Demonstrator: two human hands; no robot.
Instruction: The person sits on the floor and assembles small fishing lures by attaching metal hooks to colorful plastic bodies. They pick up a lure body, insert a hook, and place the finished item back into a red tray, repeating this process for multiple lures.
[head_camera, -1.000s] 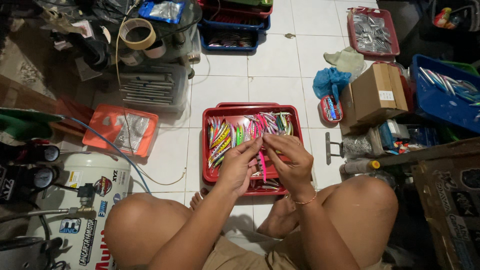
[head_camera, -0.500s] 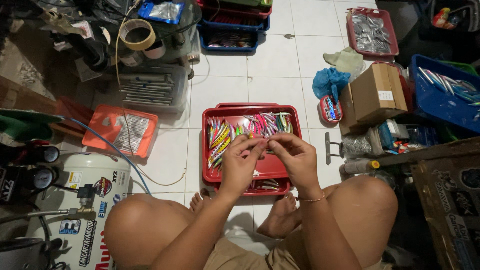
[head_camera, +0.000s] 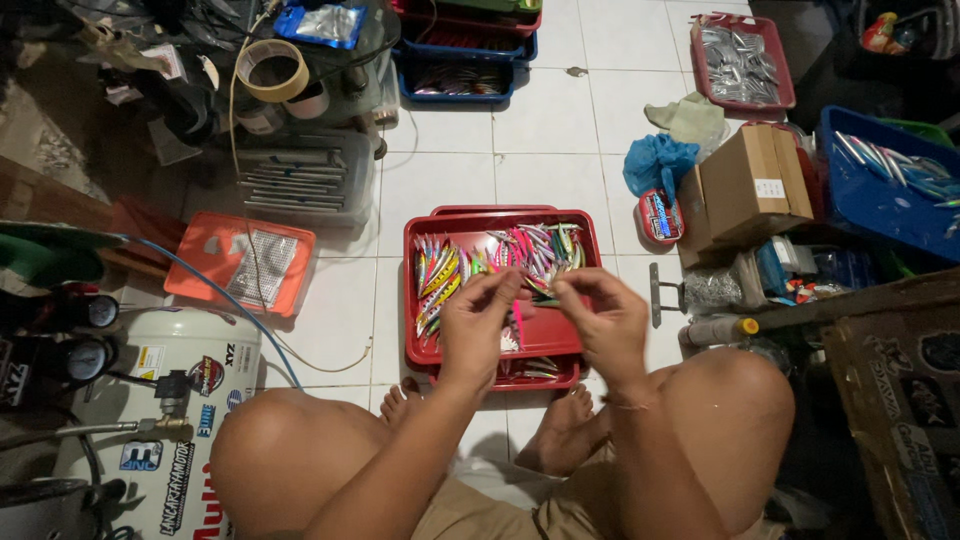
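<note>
While my left hand (head_camera: 472, 322) and right hand (head_camera: 606, 318) hover over the red tray (head_camera: 418, 300), both sets of fingertips are pinched together on one slim pink lure (head_camera: 517, 322) that hangs between them, nose up near my thumbs, tail down toward the tray floor; exact pinch point partly hidden by my knuckles

Item: pink lure. Judged light, stiff, hard-bodied, prob. glossy & a bit slippery; any hooks or wire eyes too small to tell, so I'd grip by the body mid-flank, not the ends. Lies between the two hands, touching fingertips of both, just above the tray, clear of the others.

Item: heap of lures (head_camera: 500, 262), approx. dozens, pink/yellow/green/striped, spread across the far half of the red tray, just beyond my fingers. Same handling judged: light, rigid, apt to tangle w/ neighbours.

Item: a second red tray under the first, few lures showing at the near edge by my bare feet.

Outward, left: orange lid (head_camera: 240, 262), clear box of rods, white air tank (head_camera: 190, 400) w/ blue hose (head_camera: 215, 295), tape rolls (head_camera: 272, 70).

Outward, right: cardboard box (head_camera: 750, 185), blue bag (head_camera: 655, 162), blue bin (head_camera: 885, 185) w/ long silvery blanks, far red tray of silver pieces (head_camera: 742, 62).

Floor: white tile
</note>
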